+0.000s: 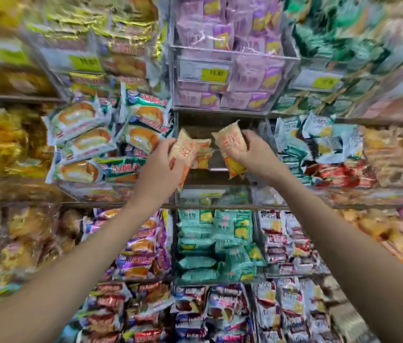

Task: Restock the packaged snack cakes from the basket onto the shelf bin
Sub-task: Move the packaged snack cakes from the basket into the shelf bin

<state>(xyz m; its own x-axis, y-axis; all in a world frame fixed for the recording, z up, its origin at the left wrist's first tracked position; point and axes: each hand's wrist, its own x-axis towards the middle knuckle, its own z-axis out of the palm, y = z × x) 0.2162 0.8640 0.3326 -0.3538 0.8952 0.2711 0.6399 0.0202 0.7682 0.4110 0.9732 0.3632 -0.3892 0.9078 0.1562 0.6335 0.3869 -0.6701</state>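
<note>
- Head view, wide-angle, looking at a stocked snack shelf; the outer parts of the frame are blurred.
- Landmark: a clear shelf bin [214,196] at mid-frame, its interior mostly dark and bare.
- Left hand [164,160]: raised at the left front of the bin, fingers curled round a pale orange snack cake packet [184,154], held upright and slightly tilted. Grasping, not released.
- Right hand [251,149]: raised at the right front of the bin, fingers and thumb wrapped round a second orange packet [230,147], tilted with its top leaning left. Grasping.
- A third orange packet [203,154] shows between the two held ones, just inside the bin opening; whether the left hand also holds it or it rests in the bin cannot be told.
- Both forearms reach up from the bottom corners of the frame toward the bin.
- Above the bin: a clear bin of purple packets [230,40] carrying a yellow price label [214,75]; digits unreadable.
- Left of the bin: green-and-white cake packets [111,134], stacked loosely.
- Right of the bin: light blue packets [319,137], with red ones below them.
- Below the bin: teal packets [215,246], piled in their own compartment.
- Basket: not visible in this view.
</note>
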